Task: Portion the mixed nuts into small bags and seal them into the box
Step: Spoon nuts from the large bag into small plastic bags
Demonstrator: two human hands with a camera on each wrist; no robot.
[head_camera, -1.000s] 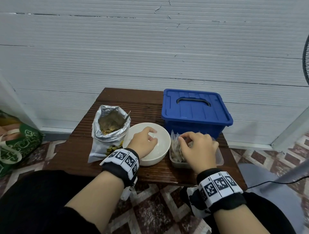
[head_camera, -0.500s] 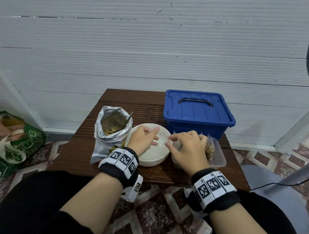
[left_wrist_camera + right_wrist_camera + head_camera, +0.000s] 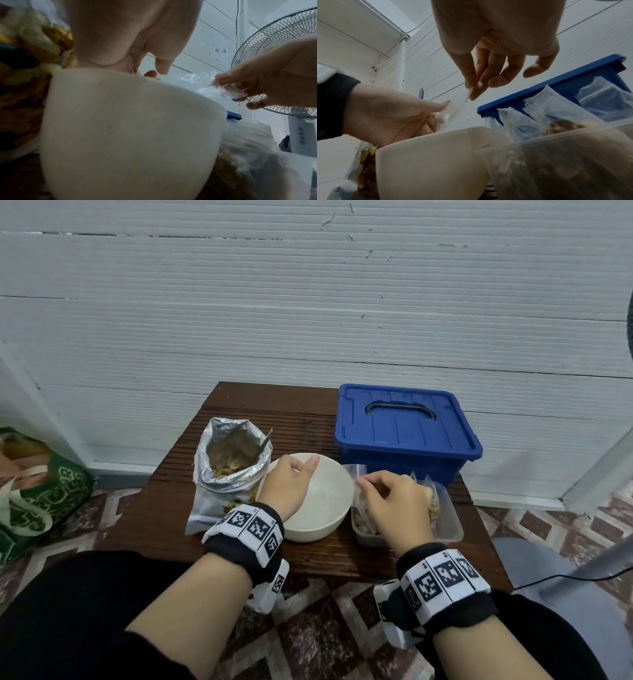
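Note:
My right hand (image 3: pixel 359 482) pinches the top edge of a small clear empty bag (image 3: pixel 354 472) between thumb and forefinger, holding it over the right rim of the white bowl (image 3: pixel 329 508). The right wrist view shows that pinch (image 3: pixel 472 88) with the bag (image 3: pixel 453 111) hanging down. My left hand (image 3: pixel 305 469) hovers over the bowl with relaxed fingers, close to the bag and holding nothing. The open foil bag of mixed nuts (image 3: pixel 233 470) stands left of the bowl. The blue box (image 3: pixel 404 433) sits behind, lid on.
A clear plastic tub (image 3: pixel 448 525) with several filled small bags sits right of the bowl, under my right hand. A spoon handle (image 3: pixel 265 441) sticks out of the foil bag. A green bag (image 3: pixel 41 494) lies on the floor at left, and a fan (image 3: pixel 274 54) stands at right.
My right hand has drawn a small clear bag out of the tub and carried it left toward the bowl. My left hand has risen from the bowl and spread its fingers.

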